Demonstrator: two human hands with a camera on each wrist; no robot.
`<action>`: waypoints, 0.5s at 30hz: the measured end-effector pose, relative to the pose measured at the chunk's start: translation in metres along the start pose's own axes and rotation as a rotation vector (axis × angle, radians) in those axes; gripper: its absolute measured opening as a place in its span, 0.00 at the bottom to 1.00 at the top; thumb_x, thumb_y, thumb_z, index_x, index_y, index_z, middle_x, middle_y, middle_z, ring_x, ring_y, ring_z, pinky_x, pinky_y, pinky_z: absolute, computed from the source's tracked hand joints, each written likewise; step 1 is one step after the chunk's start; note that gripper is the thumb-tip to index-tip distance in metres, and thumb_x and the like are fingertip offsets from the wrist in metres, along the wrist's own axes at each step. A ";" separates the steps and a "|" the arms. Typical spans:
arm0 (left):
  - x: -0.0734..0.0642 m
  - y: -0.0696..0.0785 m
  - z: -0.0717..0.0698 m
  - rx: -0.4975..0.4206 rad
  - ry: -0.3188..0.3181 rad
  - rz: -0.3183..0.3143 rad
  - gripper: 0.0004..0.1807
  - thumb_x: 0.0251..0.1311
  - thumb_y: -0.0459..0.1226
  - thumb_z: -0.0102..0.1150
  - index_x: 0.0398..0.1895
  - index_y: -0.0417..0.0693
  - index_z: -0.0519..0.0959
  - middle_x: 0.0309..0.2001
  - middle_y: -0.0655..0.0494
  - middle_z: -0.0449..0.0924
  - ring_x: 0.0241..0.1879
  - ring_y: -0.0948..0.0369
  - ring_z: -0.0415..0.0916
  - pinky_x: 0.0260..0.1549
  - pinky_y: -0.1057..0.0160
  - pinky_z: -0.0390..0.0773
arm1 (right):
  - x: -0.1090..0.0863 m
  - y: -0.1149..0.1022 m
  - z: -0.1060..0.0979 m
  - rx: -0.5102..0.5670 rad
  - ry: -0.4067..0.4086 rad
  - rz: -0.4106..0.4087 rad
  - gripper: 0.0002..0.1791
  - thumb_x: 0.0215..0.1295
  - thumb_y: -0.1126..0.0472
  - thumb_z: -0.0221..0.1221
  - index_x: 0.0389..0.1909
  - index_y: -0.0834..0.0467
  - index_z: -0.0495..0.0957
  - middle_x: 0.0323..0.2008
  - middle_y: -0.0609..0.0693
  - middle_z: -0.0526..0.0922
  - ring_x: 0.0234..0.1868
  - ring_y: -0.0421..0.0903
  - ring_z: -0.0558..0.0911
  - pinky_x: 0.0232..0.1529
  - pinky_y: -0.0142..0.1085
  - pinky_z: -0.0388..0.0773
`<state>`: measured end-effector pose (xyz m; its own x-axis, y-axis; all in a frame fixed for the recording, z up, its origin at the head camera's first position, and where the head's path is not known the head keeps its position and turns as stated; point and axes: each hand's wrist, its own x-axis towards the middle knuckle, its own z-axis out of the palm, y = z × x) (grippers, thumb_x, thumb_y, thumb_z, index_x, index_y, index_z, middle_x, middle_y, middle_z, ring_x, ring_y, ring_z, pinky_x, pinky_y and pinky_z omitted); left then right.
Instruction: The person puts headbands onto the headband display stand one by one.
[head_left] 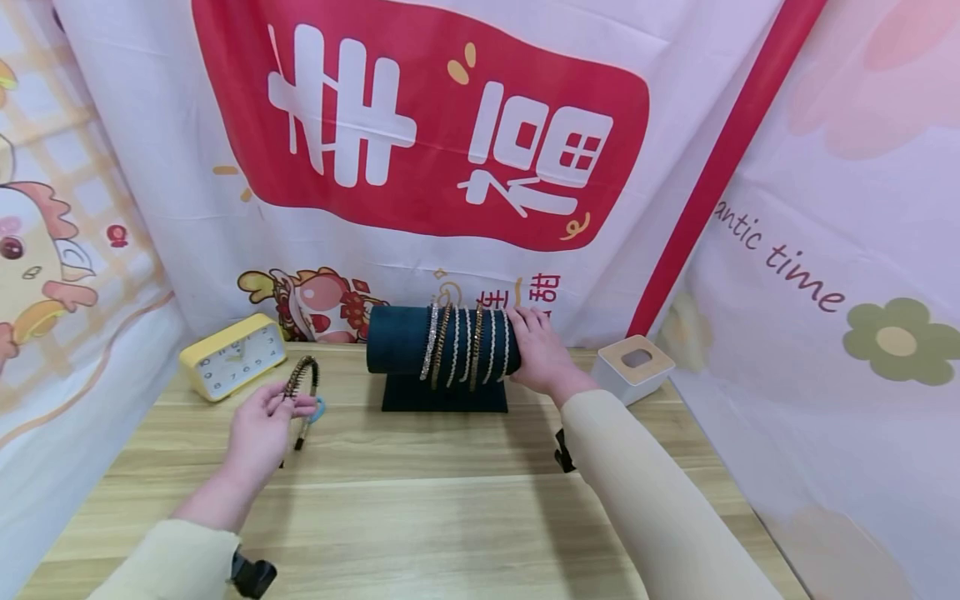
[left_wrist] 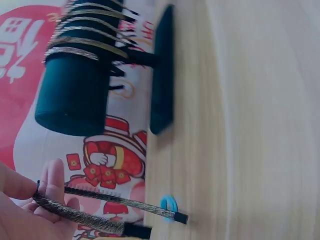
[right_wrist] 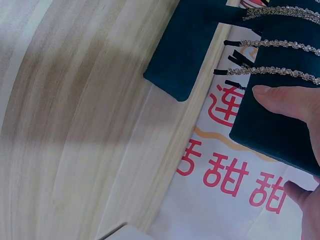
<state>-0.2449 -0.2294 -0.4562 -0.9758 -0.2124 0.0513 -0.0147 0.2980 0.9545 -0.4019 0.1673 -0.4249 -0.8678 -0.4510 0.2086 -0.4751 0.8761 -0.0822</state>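
Between the thumb and fingers of my left hand [head_left: 258, 425] is a dark gold beaded headband [left_wrist: 85, 217], its black tips pointing down toward the table. My right hand [head_left: 543, 354] grips the right end of a dark green padded roll [head_left: 401, 337] on a display stand. In the right wrist view its thumb [right_wrist: 285, 100] lies along the roll beside the last band. Several silver and gold headbands [head_left: 454, 350] are arched side by side over the roll, their black ends showing behind it. A small light blue ring [head_left: 318, 409] is just behind the held headband.
A yellow clock [head_left: 236, 357] stands at the back left of the wooden table [head_left: 420, 517]. At the back right is a white box with a wooden lid [head_left: 636, 367]. Printed cloths [head_left: 450, 225] hang behind and along both sides.
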 end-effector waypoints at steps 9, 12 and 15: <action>0.004 0.016 -0.003 -0.648 -0.072 -0.066 0.19 0.66 0.20 0.36 0.49 0.42 0.75 0.35 0.58 0.75 0.33 0.67 0.73 0.38 0.73 0.76 | 0.001 0.001 0.001 -0.003 -0.008 0.004 0.67 0.39 0.55 0.79 0.78 0.57 0.47 0.73 0.59 0.53 0.72 0.62 0.51 0.70 0.53 0.54; 0.005 0.017 -0.003 -0.688 -0.116 -0.069 0.15 0.74 0.29 0.38 0.47 0.48 0.77 0.29 0.59 0.71 0.26 0.67 0.68 0.29 0.72 0.72 | 0.000 0.000 0.000 -0.008 -0.012 0.008 0.67 0.39 0.54 0.79 0.77 0.57 0.47 0.73 0.59 0.53 0.72 0.62 0.51 0.70 0.52 0.54; 0.005 0.016 -0.003 -0.600 -0.134 -0.072 0.15 0.79 0.44 0.39 0.54 0.48 0.73 0.23 0.62 0.69 0.20 0.68 0.64 0.23 0.71 0.68 | 0.000 0.000 0.000 -0.001 -0.015 0.012 0.67 0.39 0.55 0.80 0.78 0.57 0.46 0.73 0.59 0.53 0.72 0.62 0.51 0.70 0.52 0.54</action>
<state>-0.2496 -0.2284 -0.4400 -0.9964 -0.0821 -0.0192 0.0060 -0.2961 0.9551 -0.4019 0.1669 -0.4243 -0.8755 -0.4430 0.1928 -0.4645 0.8816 -0.0835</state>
